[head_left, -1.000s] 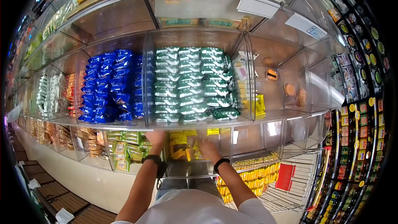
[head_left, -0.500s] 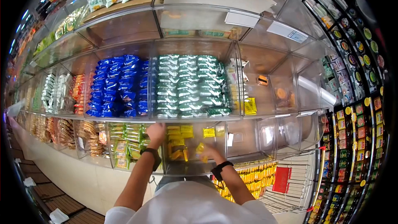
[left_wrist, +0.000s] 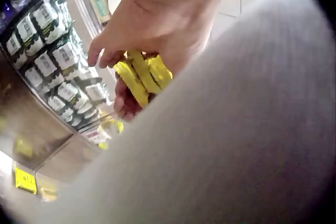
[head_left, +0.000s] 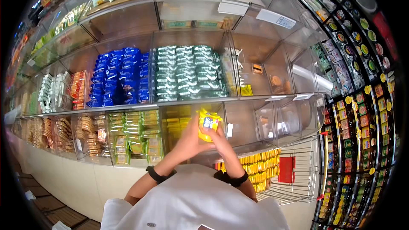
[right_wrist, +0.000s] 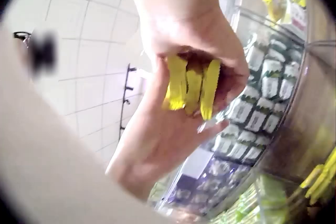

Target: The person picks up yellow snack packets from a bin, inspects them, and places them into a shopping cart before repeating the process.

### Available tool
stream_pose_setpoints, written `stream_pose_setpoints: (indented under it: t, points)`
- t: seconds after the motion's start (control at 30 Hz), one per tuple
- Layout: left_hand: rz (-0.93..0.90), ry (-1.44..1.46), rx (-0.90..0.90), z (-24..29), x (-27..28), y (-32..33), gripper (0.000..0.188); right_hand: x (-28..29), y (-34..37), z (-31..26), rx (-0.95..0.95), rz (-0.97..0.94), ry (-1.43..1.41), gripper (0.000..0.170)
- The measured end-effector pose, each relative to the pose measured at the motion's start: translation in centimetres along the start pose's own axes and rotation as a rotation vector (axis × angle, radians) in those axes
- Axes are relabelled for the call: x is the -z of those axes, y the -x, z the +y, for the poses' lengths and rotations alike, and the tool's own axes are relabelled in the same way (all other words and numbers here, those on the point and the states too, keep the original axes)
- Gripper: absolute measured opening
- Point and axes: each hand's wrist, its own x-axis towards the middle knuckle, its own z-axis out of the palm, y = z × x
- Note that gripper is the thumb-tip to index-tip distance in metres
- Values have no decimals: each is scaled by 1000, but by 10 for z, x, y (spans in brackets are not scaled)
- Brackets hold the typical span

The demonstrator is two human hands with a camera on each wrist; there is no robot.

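Both hands meet in front of the chest around a small stack of yellow snack packets [head_left: 208, 123]. The left hand [head_left: 190, 141] holds the stack from the left side. From the right, the right hand [head_left: 221, 141] grips it, its thumb lying across the front packet. In the right wrist view the crimped ends of the yellow packets [right_wrist: 191, 85] stick out side by side from the curled right hand [right_wrist: 197, 40], with the left hand [right_wrist: 157, 145] against them. More yellow packets [head_left: 177, 125] lie in the lower bin behind the hands, partly hidden by them.
Green packets [head_left: 136, 136] fill the bin to the left. Blue packets [head_left: 113, 76] and dark green-and-white packets [head_left: 187, 74] stand in rows on the tier above. Clear dividers separate the bins. A cart [head_left: 298, 183] beside the person's right arm holds rows of yellow packets [head_left: 260, 170].
Both hands have left the lower bin and come together nearer the body, lifting a stack of yellow packets. Earlier the left hand was at the divider and the right hand among the yellow packets.
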Motion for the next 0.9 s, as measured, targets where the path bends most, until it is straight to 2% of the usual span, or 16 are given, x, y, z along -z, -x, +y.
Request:
stream_pose_setpoints:
  t: [0.03, 0.07, 0.13, 0.17, 0.2, 0.27, 0.3, 0.33, 0.37, 0.43, 0.7, 0.83, 0.9]
  points:
    - [-2, -101, -1, 2, 1, 2, 97, -5, 4, -3, -17, 25, -78, 51]
    - [33, -197, -43, 1, 1, 4, 99, -3, 5, -1, 16, -13, -11, 51]
    - [-9, -245, 13, 3, 0, 10, 99, 5, 6, 3, 80, -91, 120, 52]
    - [-31, -270, 42, 5, -2, 13, 99, 4, 8, 3, 87, -93, 129, 51]
    - [22, -336, 9, -1, -8, 16, 100, 4, 9, 3, 93, -95, 140, 51]
    - [29, -321, 91, -9, -11, 19, 99, 1, 11, 6, 106, -52, 153, 53]
    - [35, -313, 132, -11, -11, 20, 98, -3, 13, 6, 124, -12, 283, 53]
    - [112, -351, 62, -6, -9, 19, 96, -8, 16, 4, 144, 27, 413, 53]
    - [101, -336, 107, -7, -9, 19, 93, -11, 17, 2, 168, 68, 540, 53]
    - [76, -308, 195, -10, -10, 20, 88, -14, 16, 0, 174, 71, 505, 58]
    - [257, -275, 200, -14, -19, 19, 58, -10, 20, -6, 274, 42, 391, 60]
    - [317, -98, 224, -13, -15, 16, 52, 0, 14, 11, 318, -13, 139, 49]
    - [315, -22, 220, -18, -15, 17, 52, 4, 15, 14, 237, 55, 82, 40]
